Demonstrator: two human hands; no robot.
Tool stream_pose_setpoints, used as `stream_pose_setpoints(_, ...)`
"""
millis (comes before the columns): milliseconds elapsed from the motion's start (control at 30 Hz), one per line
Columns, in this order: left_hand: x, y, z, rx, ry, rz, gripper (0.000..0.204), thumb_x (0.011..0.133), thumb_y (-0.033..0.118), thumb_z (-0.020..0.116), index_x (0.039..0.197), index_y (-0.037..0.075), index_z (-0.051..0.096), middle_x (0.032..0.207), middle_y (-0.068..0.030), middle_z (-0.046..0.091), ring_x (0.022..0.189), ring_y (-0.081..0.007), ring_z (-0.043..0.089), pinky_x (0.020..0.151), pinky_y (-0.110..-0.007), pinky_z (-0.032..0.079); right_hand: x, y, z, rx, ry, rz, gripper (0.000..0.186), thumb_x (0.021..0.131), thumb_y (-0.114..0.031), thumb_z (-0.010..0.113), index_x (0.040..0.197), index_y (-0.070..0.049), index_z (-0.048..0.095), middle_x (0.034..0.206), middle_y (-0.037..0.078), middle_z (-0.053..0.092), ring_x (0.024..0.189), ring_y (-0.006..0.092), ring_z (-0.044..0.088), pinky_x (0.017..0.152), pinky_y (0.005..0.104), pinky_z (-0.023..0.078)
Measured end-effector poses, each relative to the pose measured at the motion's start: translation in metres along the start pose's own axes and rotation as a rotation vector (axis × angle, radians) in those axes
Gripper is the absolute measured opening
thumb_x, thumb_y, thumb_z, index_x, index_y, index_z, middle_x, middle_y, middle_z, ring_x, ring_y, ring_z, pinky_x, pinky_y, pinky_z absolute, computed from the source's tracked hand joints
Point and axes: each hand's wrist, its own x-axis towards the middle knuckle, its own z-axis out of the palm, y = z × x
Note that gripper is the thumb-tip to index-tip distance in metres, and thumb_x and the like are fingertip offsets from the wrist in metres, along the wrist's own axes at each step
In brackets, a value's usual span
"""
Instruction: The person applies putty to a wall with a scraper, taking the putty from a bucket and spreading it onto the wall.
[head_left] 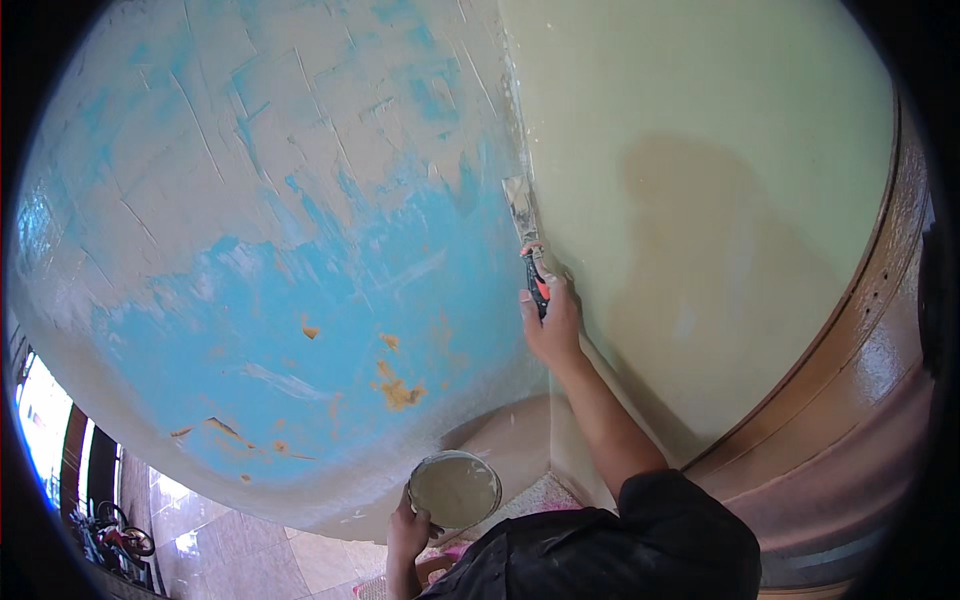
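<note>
My right hand (555,322) is closed around the black and red handle of a putty knife (521,212). Its blade, smeared with filler, lies at the wall beside the inner corner. Low in front of my body, my left hand (411,525) grips a round tub (455,490) of greyish-beige filler by its side. The left wall (380,260) is blue with brown bare spots low down, and its upper part carries streaky grey-white filler. On the right of the corner stands a pale green wall (720,80).
A brown wooden door or frame (840,370) curves along the right. Below lie a tiled floor (240,555) and a pinkish-white mat (545,495). A motorbike or bicycle (120,540) stands far off at lower left, near a bright opening (45,425).
</note>
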Motion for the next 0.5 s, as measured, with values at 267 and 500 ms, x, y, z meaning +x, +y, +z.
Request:
stream_pose_setpoints(267, 0.002, 0.0, 0.001, 0.048, 0.016, -0.007, 0.056, 0.092, 0.005, 0.048, 0.147, 0.003, 0.043, 0.077, -0.0175, 0.072, 0.057, -0.0225, 0.071, 0.053, -0.036, 0.057, 0.114, -0.094, -0.016, 0.039, -0.037, 0.044, 0.04, 0.097, -0.018, 0.063, 0.13, -0.001, 0.048, 0.116, 0.027, 0.064, 0.104, 0.0449, 0.064, 0.089, 0.0481, 0.05)
stream_pose_setpoints(500, -0.002, -0.008, 0.004, 0.028, 0.034, -0.013, 0.055, 0.092, 0.005, 0.048, 0.147, 0.003, 0.043, 0.074, -0.0167, 0.071, 0.058, -0.0238, 0.072, 0.053, -0.036, 0.057, -0.02, -0.004, 0.004, 0.029, -0.108, 0.171, 0.042, 0.1, -0.023, 0.06, 0.133, 0.0, 0.048, 0.113, 0.026, 0.064, 0.102, 0.0432, 0.064, 0.088, 0.0481, 0.051)
